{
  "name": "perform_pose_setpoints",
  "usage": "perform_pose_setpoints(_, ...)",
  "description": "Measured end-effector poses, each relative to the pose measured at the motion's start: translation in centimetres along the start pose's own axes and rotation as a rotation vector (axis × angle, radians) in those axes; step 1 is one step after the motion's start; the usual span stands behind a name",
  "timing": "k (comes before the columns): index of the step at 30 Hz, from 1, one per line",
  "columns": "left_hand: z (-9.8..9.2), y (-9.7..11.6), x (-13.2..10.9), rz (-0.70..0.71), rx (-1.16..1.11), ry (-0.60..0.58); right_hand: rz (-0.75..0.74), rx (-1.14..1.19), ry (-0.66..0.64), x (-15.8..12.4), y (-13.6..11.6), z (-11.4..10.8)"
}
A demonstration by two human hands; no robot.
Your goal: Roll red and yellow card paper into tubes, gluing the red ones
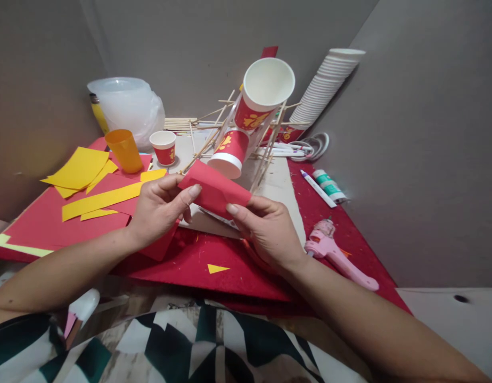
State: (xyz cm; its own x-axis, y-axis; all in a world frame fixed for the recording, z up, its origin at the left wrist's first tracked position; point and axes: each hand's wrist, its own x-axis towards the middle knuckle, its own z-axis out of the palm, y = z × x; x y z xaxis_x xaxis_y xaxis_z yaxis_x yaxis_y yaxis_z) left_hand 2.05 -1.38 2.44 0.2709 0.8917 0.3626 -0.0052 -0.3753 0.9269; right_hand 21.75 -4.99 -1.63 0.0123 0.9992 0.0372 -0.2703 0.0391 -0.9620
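Observation:
A small piece of red paper [214,190] is stretched between my two hands above the table's front part. My left hand [160,205] pinches its left end, thumb on top. At the lower right end, my right hand [265,226] grips it between thumb and fingers. Just behind the paper stands a frame of thin wooden sticks [272,141]. It carries two red-and-white paper cups, an upper one [252,114] with its mouth toward me and a lower one [230,149] joined beneath it. Part of the lower frame is hidden by the red paper and my hands.
Yellow paper strips [106,199] and red sheets [34,218] lie at left, near an orange cup [125,151], a small paper cup [164,149] and a translucent bucket [122,109]. A pink glue gun [342,258] rests at right. Stacked cups [328,85] lean against the back wall.

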Motion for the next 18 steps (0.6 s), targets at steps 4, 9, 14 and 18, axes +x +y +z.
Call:
perform_pose_setpoints(4,-0.1,-0.2,0.1,-0.055,-0.059,-0.038,0.018,0.011,0.032,0.2,-0.2,0.0)
perform_pose_setpoints(9,-0.2,-0.7,0.1,-0.099,-0.164,0.015,0.073,0.092,0.034,0.3,-0.7,0.4)
perform_pose_setpoints(14,-0.3,-0.5,0.0,-0.069,-0.163,0.021,0.101,0.147,0.092,0.3,-1.1,0.9)
perform_pose_setpoints(18,-0.5,-0.6,0.0,-0.067,-0.154,0.017,0.098,0.143,0.106,0.1,-1.7,1.2)
